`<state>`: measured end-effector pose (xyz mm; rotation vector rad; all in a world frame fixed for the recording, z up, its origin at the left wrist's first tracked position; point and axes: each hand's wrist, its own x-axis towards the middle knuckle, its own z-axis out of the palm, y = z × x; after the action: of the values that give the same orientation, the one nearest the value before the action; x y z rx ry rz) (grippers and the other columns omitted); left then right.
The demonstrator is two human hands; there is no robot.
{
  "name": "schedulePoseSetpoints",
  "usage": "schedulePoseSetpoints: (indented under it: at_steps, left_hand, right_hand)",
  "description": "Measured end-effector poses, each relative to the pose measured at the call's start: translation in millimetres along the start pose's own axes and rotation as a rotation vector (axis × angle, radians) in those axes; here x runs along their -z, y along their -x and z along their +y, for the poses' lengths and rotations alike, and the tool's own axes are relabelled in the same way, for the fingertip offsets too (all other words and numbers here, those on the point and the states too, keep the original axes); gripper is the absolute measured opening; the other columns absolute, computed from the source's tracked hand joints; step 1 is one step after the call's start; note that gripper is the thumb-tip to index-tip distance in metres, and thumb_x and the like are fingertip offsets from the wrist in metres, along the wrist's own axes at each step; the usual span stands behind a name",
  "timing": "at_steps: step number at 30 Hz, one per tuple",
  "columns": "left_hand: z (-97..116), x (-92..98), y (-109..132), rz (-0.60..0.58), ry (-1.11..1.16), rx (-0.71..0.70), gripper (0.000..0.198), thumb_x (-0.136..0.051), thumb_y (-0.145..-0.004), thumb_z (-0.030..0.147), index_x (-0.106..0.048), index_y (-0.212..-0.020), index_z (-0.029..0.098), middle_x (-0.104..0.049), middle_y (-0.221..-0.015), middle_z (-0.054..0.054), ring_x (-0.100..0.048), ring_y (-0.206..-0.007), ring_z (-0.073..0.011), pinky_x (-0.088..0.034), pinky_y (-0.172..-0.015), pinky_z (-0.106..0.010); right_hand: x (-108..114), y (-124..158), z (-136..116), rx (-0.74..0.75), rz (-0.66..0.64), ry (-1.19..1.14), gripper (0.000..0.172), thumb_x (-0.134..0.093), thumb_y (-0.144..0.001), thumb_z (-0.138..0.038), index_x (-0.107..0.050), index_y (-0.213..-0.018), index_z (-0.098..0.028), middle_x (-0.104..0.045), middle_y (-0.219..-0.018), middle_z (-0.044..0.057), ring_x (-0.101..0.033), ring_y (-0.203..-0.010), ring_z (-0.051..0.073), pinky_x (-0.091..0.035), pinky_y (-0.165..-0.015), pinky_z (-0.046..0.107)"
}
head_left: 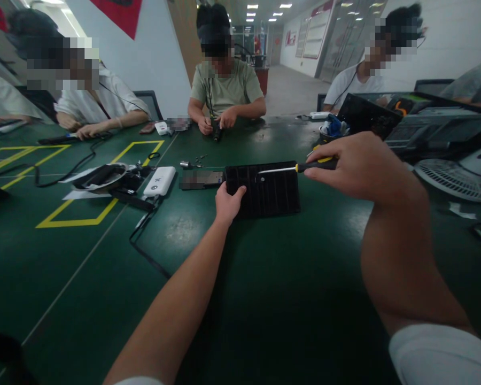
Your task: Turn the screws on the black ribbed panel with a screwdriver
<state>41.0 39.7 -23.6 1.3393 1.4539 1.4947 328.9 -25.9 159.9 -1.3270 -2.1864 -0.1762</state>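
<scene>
My left hand point(229, 203) grips the left edge of a black ribbed panel point(278, 192), its thumb lying on the front face. The panel is propped up at a tilt over the green table. In my right hand point(350, 163) is a screwdriver point(318, 165) with a black and yellow handle, fingers closed around it. Its metal shaft runs left across the panel, and the tip is at the panel's upper middle, close to a small round silver spot point(262, 179). Whether tip and spot touch, I cannot tell. A flat dark device point(200, 180) lies just left of the panel.
A white power bank point(159, 182) with a cable lies left, beside a round tray point(104, 179) of dark parts. Small metal pieces point(200, 159) lie behind the panel. At right are a white fan grille point(452, 179) and a large grey frame point(444, 131). Several people sit around the table.
</scene>
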Motion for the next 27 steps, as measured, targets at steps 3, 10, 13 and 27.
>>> schedulePoseSetpoints:
  at_steps: [3,10,13,27]
  left_hand:
    - [1,-0.5,0,0.009,0.0,0.005,0.03,-0.084,-0.083,0.031,-0.076,-0.11,0.019,-0.083,-0.114,-0.013,-0.079,-0.109,-0.0335,-0.061,-0.107,-0.055]
    - [1,-0.6,0,0.015,-0.015,0.008,0.03,-0.084,-0.082,0.033,-0.075,-0.107,0.019,-0.082,-0.111,-0.012,-0.078,-0.111,-0.0337,-0.061,-0.108,-0.053]
    - [0,-0.2,-1,0.011,-0.022,0.003,0.032,-0.083,-0.082,0.035,-0.075,-0.109,0.019,-0.082,-0.112,-0.012,-0.078,-0.11,-0.033,-0.061,-0.107,-0.053]
    - [0,0.6,-2,0.026,-0.031,0.002,0.028,-0.084,-0.081,0.034,-0.075,-0.104,0.02,-0.082,-0.107,-0.012,-0.077,-0.113,-0.034,-0.061,-0.11,-0.054]
  right_hand:
    - [-5,4,4,-0.02,0.007,0.136,0.018,-0.076,-0.089,-0.044,-0.088,-0.095,-0.032,-0.077,-0.078,0.006,-0.072,-0.075,0.032,-0.052,-0.073,0.045]
    - [-16,9,16,0.045,-0.091,0.085,0.022,-0.079,-0.084,-0.04,-0.087,-0.104,-0.033,-0.081,-0.091,0.004,-0.074,-0.09,0.033,-0.054,-0.082,0.045]
    - [-19,7,20,0.055,-0.133,0.069,0.027,-0.08,-0.08,-0.032,-0.085,-0.106,-0.032,-0.083,-0.103,0.005,-0.074,-0.095,0.033,-0.053,-0.086,0.047]
    - [-37,5,19,0.047,-0.051,0.084,0.023,-0.078,-0.083,-0.024,-0.085,-0.104,-0.032,-0.081,-0.103,0.006,-0.071,-0.097,0.032,-0.052,-0.083,0.047]
